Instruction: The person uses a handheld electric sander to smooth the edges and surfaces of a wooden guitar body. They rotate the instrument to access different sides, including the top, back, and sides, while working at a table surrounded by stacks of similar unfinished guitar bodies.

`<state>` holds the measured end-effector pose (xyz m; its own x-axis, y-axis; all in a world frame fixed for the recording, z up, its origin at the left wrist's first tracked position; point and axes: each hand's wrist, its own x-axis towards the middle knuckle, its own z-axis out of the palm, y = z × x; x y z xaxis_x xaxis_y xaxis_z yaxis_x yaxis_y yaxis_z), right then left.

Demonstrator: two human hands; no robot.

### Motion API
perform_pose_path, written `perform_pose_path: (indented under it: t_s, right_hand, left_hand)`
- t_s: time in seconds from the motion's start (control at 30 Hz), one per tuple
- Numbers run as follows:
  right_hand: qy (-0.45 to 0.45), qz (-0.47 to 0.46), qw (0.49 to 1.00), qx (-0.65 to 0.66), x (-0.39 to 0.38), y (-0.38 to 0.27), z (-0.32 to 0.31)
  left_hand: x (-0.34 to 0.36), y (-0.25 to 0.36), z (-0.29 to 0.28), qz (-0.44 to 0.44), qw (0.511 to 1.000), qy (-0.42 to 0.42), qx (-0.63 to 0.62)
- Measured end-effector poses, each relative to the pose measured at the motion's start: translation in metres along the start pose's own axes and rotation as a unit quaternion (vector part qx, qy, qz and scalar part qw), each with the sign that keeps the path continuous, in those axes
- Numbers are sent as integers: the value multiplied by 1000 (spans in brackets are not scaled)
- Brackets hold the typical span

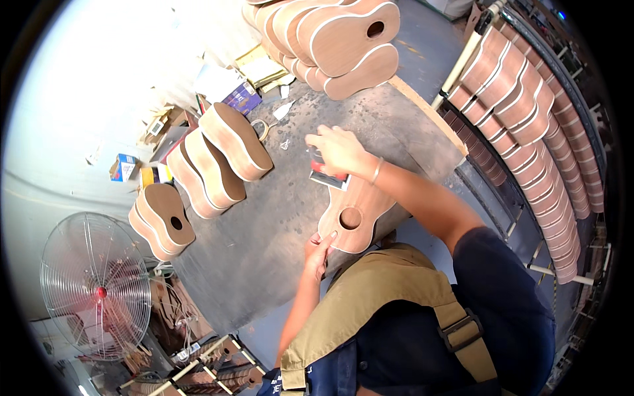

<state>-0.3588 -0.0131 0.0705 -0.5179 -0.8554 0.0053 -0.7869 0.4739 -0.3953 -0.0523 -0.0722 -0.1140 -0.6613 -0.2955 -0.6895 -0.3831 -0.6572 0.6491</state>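
A bare wooden ukulele body (364, 203) with a round sound hole lies near the table's front edge, close to my chest. My left hand (317, 253) grips its near left rim, thumb on the top face and fingers beneath. Over the body's far end, my right hand (339, 152) is closed around a small sander (329, 177) with a red body and a flat rectangular pad. The sander's pad sits on or just above the wood; which of the two I cannot tell. My palm covers most of the sander.
Several ukulele bodies (232, 140) stand on the dark table (264, 270) to the left. More are stacked (347, 39) at the far side. A rack of bodies (512, 86) is on the right. A wire fan (99, 290) stands at left. Boxes (243, 98) and a tape roll lie farther back.
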Motion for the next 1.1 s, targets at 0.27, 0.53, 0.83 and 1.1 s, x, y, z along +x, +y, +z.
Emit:
perform_pose_path:
  t_s: [0.27, 0.53, 0.83, 1.1]
  right_hand:
    - [59, 24, 998, 3, 10, 34, -5]
    - [75, 66, 995, -8, -22, 63, -26]
    - [132, 116, 985, 4, -103, 79, -32]
    - [124, 108, 986, 34, -184, 60, -33]
  left_hand:
    - [0, 0, 5, 5, 1000, 10, 23]
    - [7, 1, 2, 13, 1000, -6, 12]
    - [-1, 7, 8, 17, 1000, -7, -5]
    - [-3, 2, 8, 26, 999, 0, -26]
